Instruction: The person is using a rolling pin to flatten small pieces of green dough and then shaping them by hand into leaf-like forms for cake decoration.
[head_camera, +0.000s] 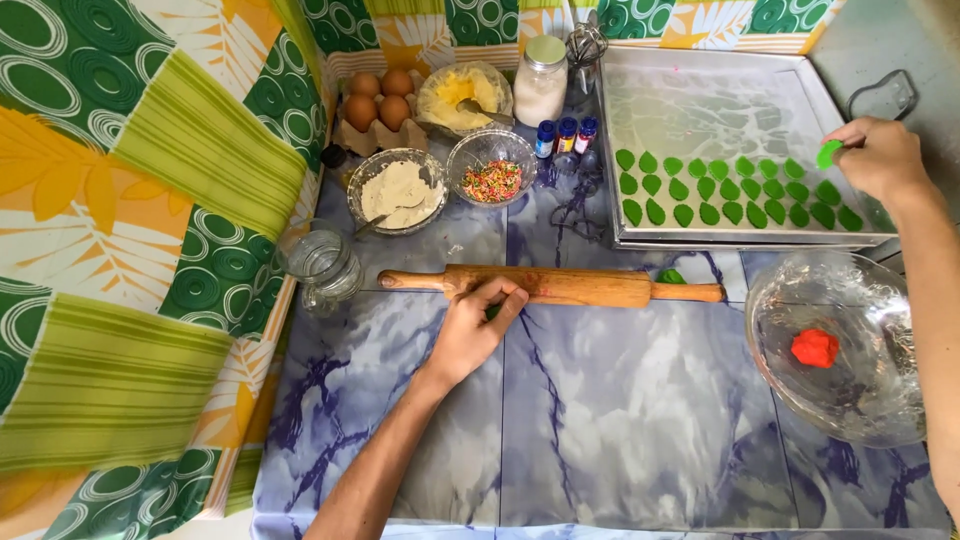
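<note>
Blue-and-white marbled table surface (620, 400), green, yellow and white patterned cloth backdrop (130, 200) at left and behind, soft daylight

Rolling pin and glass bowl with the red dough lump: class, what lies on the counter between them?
In the head view, a small green dough scrap lies by the rolling pin handle; otherwise bare marbled counter up to the glass bowl.

Cardboard egg carton (372, 135), three small colouring bottles (566, 135) beside tray

Green dough leaf (829, 153), pinched above tray (620, 140)
</note>
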